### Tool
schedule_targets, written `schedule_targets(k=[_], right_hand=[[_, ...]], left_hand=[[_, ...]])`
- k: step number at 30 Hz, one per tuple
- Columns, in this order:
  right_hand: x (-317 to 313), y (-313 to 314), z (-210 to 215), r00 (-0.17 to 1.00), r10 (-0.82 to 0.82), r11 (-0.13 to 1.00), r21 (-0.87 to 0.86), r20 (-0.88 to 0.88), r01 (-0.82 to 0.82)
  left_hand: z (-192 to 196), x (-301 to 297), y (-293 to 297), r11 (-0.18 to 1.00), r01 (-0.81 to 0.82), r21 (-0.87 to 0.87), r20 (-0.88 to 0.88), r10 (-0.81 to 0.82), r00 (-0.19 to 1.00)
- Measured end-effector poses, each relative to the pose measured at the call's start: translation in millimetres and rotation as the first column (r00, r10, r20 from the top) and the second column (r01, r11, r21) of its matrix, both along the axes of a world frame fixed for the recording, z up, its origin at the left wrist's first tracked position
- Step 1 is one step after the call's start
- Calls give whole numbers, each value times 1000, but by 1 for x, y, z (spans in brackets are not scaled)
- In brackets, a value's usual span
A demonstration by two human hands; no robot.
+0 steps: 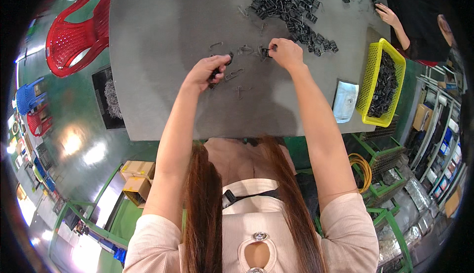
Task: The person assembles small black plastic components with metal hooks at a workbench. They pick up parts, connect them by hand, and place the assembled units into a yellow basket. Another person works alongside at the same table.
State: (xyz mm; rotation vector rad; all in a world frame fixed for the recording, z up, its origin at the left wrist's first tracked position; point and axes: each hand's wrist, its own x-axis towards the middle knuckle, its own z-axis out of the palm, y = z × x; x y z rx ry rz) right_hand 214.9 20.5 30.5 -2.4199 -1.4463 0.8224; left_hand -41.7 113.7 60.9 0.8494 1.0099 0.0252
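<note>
My left hand (206, 71) is closed around some small black plastic clips, their dark edges showing at the fingers and under the palm. Over the grey table, my right hand (286, 53) pinches a black clip (265, 53) between thumb and fingertips. Bent wire hooks lie between and below the hands, among them a wire hook (234, 74) and another wire piece (241, 91). Beyond my right hand spreads a large heap of black clips (281, 1) with wire loops on them. The exact form of the held pieces is too small to make out.
A yellow basket (362, 93) full of black clips stands at the table's right edge, beside a white and blue packet (345, 101). Another person's hand (388, 15) reaches over clips at the far right. A red chair (74, 36) stands left of the table (148, 75).
</note>
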Motion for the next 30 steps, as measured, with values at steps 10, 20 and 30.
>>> schedule_targets(k=[10,20,30], right_hand=[[15,-44,34,949,-301,913,-314,-90,260],[89,-143,73,682,-598,786,-141,-420,602],[253,-287,112,464,-873,482,119,152,868]], left_hand=[[11,-3,-12,999,-39,-22,-101,36,994],[63,12,-56,929,-277,-245,146,317,937],[67,71,-112,926,-105,-362,253,206,945]])
